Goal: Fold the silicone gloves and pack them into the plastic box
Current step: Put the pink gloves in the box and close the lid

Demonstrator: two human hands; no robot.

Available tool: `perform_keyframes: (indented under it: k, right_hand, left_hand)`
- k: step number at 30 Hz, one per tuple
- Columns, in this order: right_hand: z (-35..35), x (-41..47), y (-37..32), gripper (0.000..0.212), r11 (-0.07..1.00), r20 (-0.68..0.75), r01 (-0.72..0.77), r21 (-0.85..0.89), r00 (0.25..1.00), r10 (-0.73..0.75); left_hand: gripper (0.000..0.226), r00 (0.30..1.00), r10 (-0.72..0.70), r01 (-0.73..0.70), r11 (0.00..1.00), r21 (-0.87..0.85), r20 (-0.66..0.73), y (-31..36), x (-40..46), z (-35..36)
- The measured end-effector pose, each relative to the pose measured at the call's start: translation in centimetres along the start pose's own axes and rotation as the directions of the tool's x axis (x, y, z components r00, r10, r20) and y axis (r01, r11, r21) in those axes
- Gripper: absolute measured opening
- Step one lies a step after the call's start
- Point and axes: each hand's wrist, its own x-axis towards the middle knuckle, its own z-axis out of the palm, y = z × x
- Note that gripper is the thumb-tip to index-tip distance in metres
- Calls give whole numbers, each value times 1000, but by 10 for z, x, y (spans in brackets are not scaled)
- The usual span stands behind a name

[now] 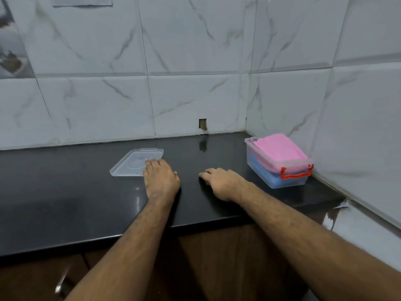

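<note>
**Two hands flat on the tabletop, one box packed, one lid off**

One black tabletop [86,192] runs into a corner of marble-patterned wall tiles [195,98]. One clear plastic box [280,170] with a red latch [296,173] stands at the right, near the corner, lid off. Inside it are two folded silicone gloves: a pink glove [280,152] on top, rising above the rim, and a blue glove [267,172] beneath it. One clear lid [132,162] lies flat on the tabletop, well apart from the box. The left hand [161,179] rests palm down, fingers relaxed, fingertips touching the lid's near right edge, gripping nothing. The right hand [221,183] lies palm down between lid and box, fingers loosely spread, holding nothing.
</note>
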Motion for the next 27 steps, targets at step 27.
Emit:
perform_keyframes:
  k: [27]
  right_hand:
    - [-7, -28, 13, 3, 973, -731, -187, 135, 644, 225]
  left_hand:
    - [60, 737, 414, -660, 610, -438, -534, 9, 6, -15]
